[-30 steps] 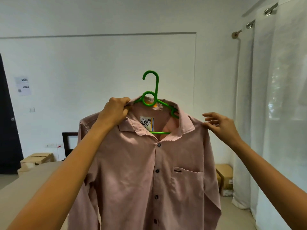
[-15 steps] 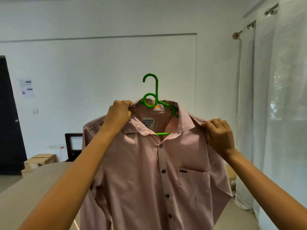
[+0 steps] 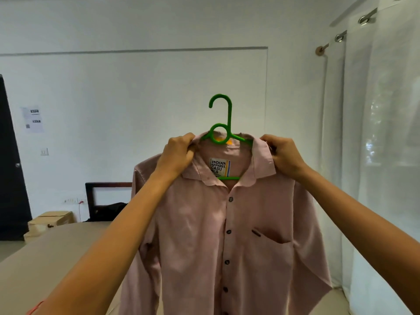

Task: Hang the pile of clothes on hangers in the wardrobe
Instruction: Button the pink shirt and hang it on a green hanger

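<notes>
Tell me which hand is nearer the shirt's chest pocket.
Right. The right hand grips the collar above the pocket; the left hand grips the collar's other side, farther across the shirt.

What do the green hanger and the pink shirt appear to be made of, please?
The green hanger looks like moulded plastic: uniform bright colour, smooth rounded hook, slight sheen. The pink shirt seems a matt woven fabric, perhaps cotton, given its soft creases and drape; the fibre cannot be confirmed.

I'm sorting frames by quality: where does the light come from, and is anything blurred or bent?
Head view: daylight glows through the white curtain on the right, washing it out; the pink shirt and its collar label look sharp; the wide-angle lens tilts the dark door at left.
</notes>
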Tool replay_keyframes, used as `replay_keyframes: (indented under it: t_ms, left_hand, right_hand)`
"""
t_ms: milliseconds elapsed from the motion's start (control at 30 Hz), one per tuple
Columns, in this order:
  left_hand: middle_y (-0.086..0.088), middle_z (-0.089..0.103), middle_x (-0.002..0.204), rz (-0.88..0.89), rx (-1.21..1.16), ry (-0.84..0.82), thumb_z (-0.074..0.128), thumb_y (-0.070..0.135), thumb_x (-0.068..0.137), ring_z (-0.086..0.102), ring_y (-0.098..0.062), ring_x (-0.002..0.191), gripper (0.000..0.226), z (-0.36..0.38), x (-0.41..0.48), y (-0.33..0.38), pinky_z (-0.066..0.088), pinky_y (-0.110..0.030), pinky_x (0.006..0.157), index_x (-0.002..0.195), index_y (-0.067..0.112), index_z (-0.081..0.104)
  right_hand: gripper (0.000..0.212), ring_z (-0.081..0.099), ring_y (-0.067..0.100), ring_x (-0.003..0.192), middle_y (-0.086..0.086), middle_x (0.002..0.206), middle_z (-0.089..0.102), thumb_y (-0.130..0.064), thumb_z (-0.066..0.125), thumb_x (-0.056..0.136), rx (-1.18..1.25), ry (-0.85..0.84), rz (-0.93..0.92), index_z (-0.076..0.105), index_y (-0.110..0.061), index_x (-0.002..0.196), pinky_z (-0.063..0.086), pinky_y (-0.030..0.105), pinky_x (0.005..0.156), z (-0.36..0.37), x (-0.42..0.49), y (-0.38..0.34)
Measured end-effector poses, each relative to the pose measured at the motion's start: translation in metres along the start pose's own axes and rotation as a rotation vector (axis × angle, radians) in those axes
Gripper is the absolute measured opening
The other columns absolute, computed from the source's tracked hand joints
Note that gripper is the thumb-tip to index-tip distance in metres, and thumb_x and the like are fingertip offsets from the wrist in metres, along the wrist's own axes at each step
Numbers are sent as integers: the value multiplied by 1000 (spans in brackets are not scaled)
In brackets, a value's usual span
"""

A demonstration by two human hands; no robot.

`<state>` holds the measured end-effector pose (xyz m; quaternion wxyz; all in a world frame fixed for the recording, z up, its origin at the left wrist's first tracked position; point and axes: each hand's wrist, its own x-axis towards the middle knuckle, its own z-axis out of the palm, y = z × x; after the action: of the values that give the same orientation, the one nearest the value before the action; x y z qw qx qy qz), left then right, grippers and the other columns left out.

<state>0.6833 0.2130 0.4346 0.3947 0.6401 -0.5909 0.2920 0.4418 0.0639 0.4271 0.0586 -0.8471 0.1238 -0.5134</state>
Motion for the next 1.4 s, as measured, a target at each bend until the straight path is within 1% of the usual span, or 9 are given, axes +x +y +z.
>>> replay_keyframes:
  t_ms: [167, 400, 667, 833, 933, 1000, 1100, 1333, 1400]
  left_hand:
    - [-14, 48, 113, -72, 288, 149, 61, 54, 81, 50, -29, 96, 56, -6, -4, 18, 46, -38, 69, 111, 8, 48]
    - [-21, 66, 97, -115, 339, 26, 48, 11, 93, 64, -40, 93, 20, -16, 1, 54, 50, -41, 72, 99, -3, 61]
    - [-14, 64, 97, -110, 283, 84, 55, 9, 92, 65, -32, 87, 12, -13, 8, 63, 50, -35, 69, 103, 6, 55]
    - [-4, 65, 69, -51, -361, -54, 64, 19, 86, 65, -13, 59, 14, -8, -4, 58, 52, -28, 58, 85, 7, 58]
    - [-3, 68, 90, 53, -130, 144, 58, 34, 88, 64, -17, 83, 24, -17, 2, 23, 51, -32, 74, 99, 13, 60]
    - [-5, 63, 118, 91, 109, -98, 54, 38, 91, 56, -24, 110, 38, -20, 6, 0, 46, -38, 91, 122, 17, 54]
    - [-9, 65, 112, 114, -7, -227, 50, 15, 96, 60, -25, 102, 24, -10, 9, -9, 46, -29, 83, 118, 10, 57]
    - [-13, 68, 89, 89, -105, -71, 49, 4, 94, 59, -23, 75, 17, 0, 15, -18, 32, -19, 63, 97, 1, 65]
    - [-13, 68, 87, 105, -111, -75, 49, 6, 94, 60, -25, 76, 17, 6, 13, -15, 32, -20, 63, 97, 1, 65]
  right_hand:
    - [21, 51, 17, 66, 2, 72, 58, -15, 44, 83, -180, 103, 0, 63, -7, 86, 44, 38, 57, 7, -8, -1]
    - [13, 62, 35, 70, 19, 83, 67, -7, 50, 89, -375, 138, -15, 62, -4, 94, 40, 35, 55, 10, -8, -6]
    - [13, 60, 36, 68, 19, 81, 66, -12, 54, 91, -452, 199, -20, 61, -2, 95, 30, 29, 57, 7, -10, -12]
    - [13, 54, 28, 65, 13, 80, 67, -13, 53, 90, -353, 211, 41, 63, -8, 96, 36, 32, 56, 5, -8, -4]
    - [24, 48, 25, 63, 10, 77, 65, -27, 52, 84, -254, 207, 82, 64, -10, 95, 41, 37, 59, -8, -6, 6]
    - [29, 53, 27, 67, 8, 76, 63, -33, 50, 81, -190, 206, 113, 64, -11, 94, 44, 39, 61, -17, -4, 13]
    - [27, 56, 27, 69, 5, 76, 63, -32, 53, 80, -182, 208, 135, 65, -12, 93, 45, 40, 62, -23, 0, 21]
    - [10, 59, 11, 81, 2, 89, 71, -18, 60, 91, -154, -393, 196, 68, -21, 95, 45, 26, 77, -69, 22, 20]
    - [12, 61, 16, 76, 2, 84, 72, -16, 63, 88, -320, -380, 163, 74, -16, 93, 44, 16, 72, -77, 23, 21]
